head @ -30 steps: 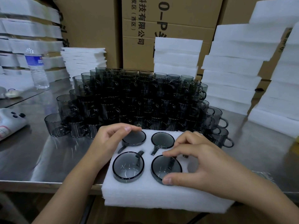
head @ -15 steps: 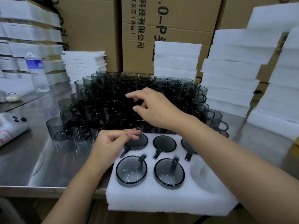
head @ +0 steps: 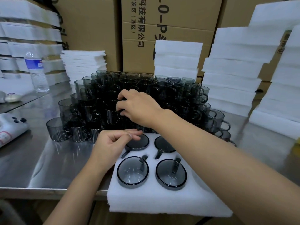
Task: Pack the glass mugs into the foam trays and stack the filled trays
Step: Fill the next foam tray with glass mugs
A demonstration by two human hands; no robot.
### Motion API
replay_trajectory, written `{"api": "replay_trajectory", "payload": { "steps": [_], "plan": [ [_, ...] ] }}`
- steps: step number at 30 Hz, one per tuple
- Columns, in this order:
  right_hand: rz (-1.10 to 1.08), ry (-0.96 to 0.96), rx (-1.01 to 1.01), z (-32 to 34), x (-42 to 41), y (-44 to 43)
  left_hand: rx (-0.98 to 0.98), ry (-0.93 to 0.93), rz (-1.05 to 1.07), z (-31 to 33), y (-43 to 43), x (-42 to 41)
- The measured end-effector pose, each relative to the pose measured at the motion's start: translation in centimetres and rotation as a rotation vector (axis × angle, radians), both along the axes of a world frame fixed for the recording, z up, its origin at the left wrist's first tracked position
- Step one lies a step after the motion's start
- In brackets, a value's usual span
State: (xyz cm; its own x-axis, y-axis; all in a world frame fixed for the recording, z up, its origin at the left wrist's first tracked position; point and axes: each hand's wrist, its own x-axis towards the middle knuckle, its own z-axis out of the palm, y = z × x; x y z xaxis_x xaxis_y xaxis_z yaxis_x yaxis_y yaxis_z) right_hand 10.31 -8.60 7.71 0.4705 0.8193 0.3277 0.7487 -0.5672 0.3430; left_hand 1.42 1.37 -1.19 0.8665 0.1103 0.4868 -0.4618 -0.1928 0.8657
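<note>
Steel table (head: 40,159), reflective, filled the lower frame. Foam tray (head: 162,203) at lower centre, overhanging the front edge. Smoked glass mugs (head: 178,90) massed in tiers at centre. Water bottle (head: 38,73) upright, upper left. White device (head: 11,130) with dark buttons at the left edge. Foam stacks (head: 232,82) along the right; thin foam sheets (head: 84,65) piled behind the mugs, left of centre.

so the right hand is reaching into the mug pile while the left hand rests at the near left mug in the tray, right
Not quite. The left hand rests at the far left mug in the foam tray, not at the near left mug, as the head view shows. The right hand is indeed reaching into the mug pile.
</note>
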Motion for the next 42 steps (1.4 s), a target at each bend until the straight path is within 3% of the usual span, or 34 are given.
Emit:
{"api": "replay_trajectory", "payload": {
  "steps": [8,15,21,26,30,35,42],
  "plan": [
    [0.064,-0.047,0.156,1.0,-1.6,-2.8,-0.007,-0.004,0.002,0.2,-0.1,-0.1],
    [-0.018,0.464,0.36,0.8,-5.2,-7.3,0.004,-0.014,-0.013,0.0,-0.1,-0.2],
    [0.012,0.546,0.545,-1.8,-6.1,-9.0,-0.008,-0.011,-0.019,0.2,-0.2,-0.4],
    [0.109,0.472,0.737,-4.4,-5.9,-9.1,-0.008,-0.016,-0.012,0.1,-0.1,-0.4],
    [0.221,0.325,0.702,-4.8,-6.2,-9.2,-0.029,-0.017,-0.054,0.0,-0.1,-0.2],
    [0.251,0.348,0.746,-4.6,-6.5,-9.1,-0.018,-0.031,-0.066,0.0,0.1,-0.2],
    [0.28,0.228,0.747,-4.7,-6.9,-9.0,-0.012,-0.059,-0.081,0.1,-0.1,-0.2]
  ]
}}
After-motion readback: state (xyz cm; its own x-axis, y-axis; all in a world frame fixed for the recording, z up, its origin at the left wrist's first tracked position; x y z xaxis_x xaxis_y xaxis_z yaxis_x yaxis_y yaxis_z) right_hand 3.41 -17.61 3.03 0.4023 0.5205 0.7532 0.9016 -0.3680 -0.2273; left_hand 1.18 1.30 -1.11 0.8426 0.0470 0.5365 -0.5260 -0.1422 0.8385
